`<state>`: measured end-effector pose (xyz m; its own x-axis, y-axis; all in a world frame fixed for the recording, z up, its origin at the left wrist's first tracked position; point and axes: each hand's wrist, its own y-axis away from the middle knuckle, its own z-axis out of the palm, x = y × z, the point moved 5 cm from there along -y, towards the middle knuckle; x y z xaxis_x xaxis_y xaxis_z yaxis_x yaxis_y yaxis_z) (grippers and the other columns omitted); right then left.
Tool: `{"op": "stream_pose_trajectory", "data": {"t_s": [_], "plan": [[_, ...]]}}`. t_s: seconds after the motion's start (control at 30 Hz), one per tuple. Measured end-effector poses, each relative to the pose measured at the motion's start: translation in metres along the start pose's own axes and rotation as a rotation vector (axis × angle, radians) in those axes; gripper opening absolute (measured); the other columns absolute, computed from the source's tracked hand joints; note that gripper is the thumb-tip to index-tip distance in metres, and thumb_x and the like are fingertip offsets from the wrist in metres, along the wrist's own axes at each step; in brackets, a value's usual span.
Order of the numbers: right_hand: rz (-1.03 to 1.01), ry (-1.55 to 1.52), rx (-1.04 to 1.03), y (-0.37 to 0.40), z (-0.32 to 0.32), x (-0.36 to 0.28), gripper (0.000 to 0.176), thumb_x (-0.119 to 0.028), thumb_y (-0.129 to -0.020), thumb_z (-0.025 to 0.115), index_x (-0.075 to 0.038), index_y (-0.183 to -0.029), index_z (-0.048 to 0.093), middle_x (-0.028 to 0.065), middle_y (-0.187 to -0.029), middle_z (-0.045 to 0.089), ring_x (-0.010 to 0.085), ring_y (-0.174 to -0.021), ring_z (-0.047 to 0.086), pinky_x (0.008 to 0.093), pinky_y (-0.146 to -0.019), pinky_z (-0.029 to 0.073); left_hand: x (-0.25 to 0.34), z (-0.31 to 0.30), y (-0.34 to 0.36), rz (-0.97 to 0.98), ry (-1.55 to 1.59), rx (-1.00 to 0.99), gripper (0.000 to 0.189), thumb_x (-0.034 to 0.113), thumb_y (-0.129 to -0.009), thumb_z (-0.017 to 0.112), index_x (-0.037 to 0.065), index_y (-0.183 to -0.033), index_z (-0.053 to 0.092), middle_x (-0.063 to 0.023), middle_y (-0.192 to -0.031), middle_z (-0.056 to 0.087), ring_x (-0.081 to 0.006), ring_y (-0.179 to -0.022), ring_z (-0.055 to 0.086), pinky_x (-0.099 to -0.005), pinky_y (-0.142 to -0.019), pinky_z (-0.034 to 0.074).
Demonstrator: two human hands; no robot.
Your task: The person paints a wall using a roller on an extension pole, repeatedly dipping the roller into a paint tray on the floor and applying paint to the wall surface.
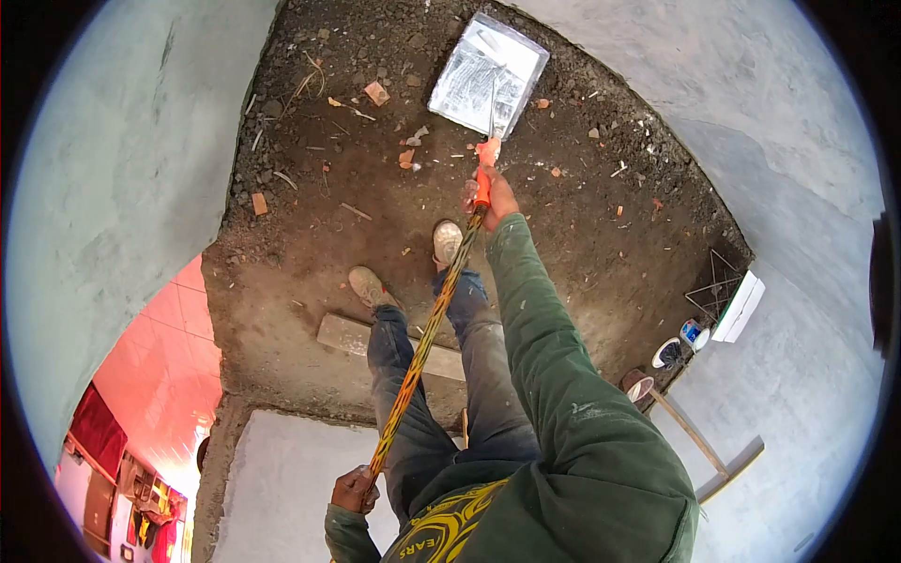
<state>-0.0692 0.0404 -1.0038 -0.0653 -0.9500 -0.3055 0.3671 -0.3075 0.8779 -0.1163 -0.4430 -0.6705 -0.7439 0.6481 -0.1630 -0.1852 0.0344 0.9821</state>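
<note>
Well, right hand [492, 199]: wrapped round the orange handle [487, 152], out in front.
Left hand [355, 490]: closed on the patterned pole [424, 347], at its near end.
Pole: slanting past the legs [488, 375], its handle pointing to the tray [460, 89].
Tray: smeared white, on the dirt floor [324, 178] beyond the shoes [448, 246].
Plank [345, 335]: behind the shoes.

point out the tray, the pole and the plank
tray [458, 89]: head view, inside, near its left edge
pole [427, 339]: head view, middle of its length
plank [344, 335]: head view, end left of the legs
</note>
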Motion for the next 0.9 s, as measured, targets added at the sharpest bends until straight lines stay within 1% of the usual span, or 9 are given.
{"op": "stream_pose_trajectory", "data": {"t_s": [0.1, 0.3, 0.4, 0.53, 0.6, 0.73, 0.8, 0.83, 0.9], "plan": [[-0.026, -0.058, 0.078, 0.008, 0.002, -0.004, 0.023, -0.032, -0.093, 0.051, -0.011, -0.091, 0.04, -0.0018, -0.059, 0.041, 0.0116, -0.048, 0.041, 0.0309, -0.045, 0.036, -0.005, 0.0, -0.004, 0.013, -0.001, -0.027, 0.045, 0.044, -0.094, 0.051, 0.002, -0.106, 0.063, -0.001, -0.048, 0.043, -0.0074, -0.033, 0.029, -0.0241, -0.032, 0.021], [-0.043, 0.054, 0.067, 0.014, -0.001, -0.004, 0.022, -0.029, -0.09, 0.055, -0.011, -0.09, 0.045, -0.0003, -0.06, 0.046, 0.0134, -0.047, 0.044, 0.0325, -0.048, 0.041, -0.001, 0.003, -0.002, -0.009, 0.033, -0.063, 0.033, 0.039, -0.095, 0.053, 0.007, -0.092, 0.058, -0.0026, -0.051, 0.046, -0.0077, -0.035, 0.031, -0.0244, -0.033, 0.023], [-0.045, 0.005, 0.074, 0.016, 0.0, 0.002, 0.02, -0.027, -0.09, 0.056, -0.01, -0.091, 0.045, 0.0, -0.06, 0.046, 0.0134, -0.047, 0.044, 0.0326, -0.047, 0.041, 0.002, 0.007, 0.0, 0.035, -0.047, -0.022, 0.049, 0.049, -0.092, 0.053, 0.002, -0.102, 0.062, -0.0006, -0.048, 0.043, -0.0077, -0.033, 0.03, -0.0244, -0.032, 0.023], [-0.079, 0.047, 0.107, 0.018, 0.005, 0.007, 0.018, -0.025, -0.09, 0.056, -0.01, -0.091, 0.045, 0.0001, -0.06, 0.047, 0.0138, -0.048, 0.045, 0.0326, -0.047, 0.043, 0.004, 0.02, 0.011, 0.027, -0.038, 0.018, 0.046, 0.048, -0.093, 0.053, 0.003, -0.101, 0.062, -0.0002, -0.05, 0.043, -0.0077, -0.034, 0.031, -0.0244, -0.033, 0.024], [-0.14, 0.032, 0.13, 0.019, 0.009, 0.009, 0.019, -0.023, -0.09, 0.058, -0.01, -0.089, 0.044, -0.0006, -0.062, 0.046, 0.0118, -0.05, 0.046, 0.0286, -0.046, 0.04, 0.004, 0.037, 0.016, 0.038, 0.003, -0.033, 0.034, 0.041, -0.095, 0.052, 0.008, -0.091, 0.059, 0.0002, -0.056, 0.047, -0.0074, -0.038, 0.034, -0.0235, -0.035, 0.025], [-0.135, -0.02, 0.166, 0.028, 0.013, 0.023, 0.017, -0.022, -0.091, 0.057, -0.011, -0.088, 0.044, -0.0007, -0.063, 0.046, 0.0115, -0.05, 0.046, 0.0278, -0.045, 0.04, -0.012, 0.062, 0.015, 0.004, 0.197, -0.208, 0.032, 0.035, -0.096, 0.052, 0.005, -0.104, 0.057, -0.0023, -0.063, 0.052, -0.0085, -0.039, 0.035, -0.0239, -0.036, 0.027], [-0.134, -0.034, 0.158, 0.031, 0.014, 0.025, 0.017, -0.022, -0.091, 0.057, -0.011, -0.09, 0.043, 0.0, -0.064, 0.047, 0.012, -0.049, 0.046, 0.0286, -0.044, 0.041, -0.009, 0.077, 0.006, 0.124, 0.214, -0.455, 0.038, 0.039, -0.098, 0.046, 0.005, -0.113, 0.052, -0.0059, -0.066, 0.054, -0.0094, -0.04, 0.036, -0.0239, -0.034, 0.027], [-0.131, -0.047, 0.159, 0.033, 0.013, 0.026, 0.017, -0.022, -0.091, 0.056, -0.011, -0.093, 0.043, 0.0008, -0.064, 0.048, 0.0124, -0.049, 0.047, 0.0294, -0.042, 0.042, -0.005, 0.08, 0.008, 0.127, 0.212, -0.455, 0.038, 0.039, -0.098, 0.046, 0.005, -0.113, 0.052, -0.0059, -0.066, 0.054, -0.0094, -0.04, 0.036, -0.0239, -0.034, 0.027], [-0.117, -0.08, 0.157, 0.035, 0.014, 0.028, 0.018, -0.022, -0.09, 0.057, -0.01, -0.095, 0.044, 0.001, -0.063, 0.046, 0.0125, -0.048, 0.046, 0.0302, -0.043, 0.041, 0.001, 0.092, 0.013, -0.171, 0.582, -0.525, 0.047, 0.046, -0.099, 0.037, 0.005, -0.119, 0.047, -0.0082, -0.066, 0.054, -0.0099, -0.037, 0.034, -0.0232, -0.031, 0.027]]}}
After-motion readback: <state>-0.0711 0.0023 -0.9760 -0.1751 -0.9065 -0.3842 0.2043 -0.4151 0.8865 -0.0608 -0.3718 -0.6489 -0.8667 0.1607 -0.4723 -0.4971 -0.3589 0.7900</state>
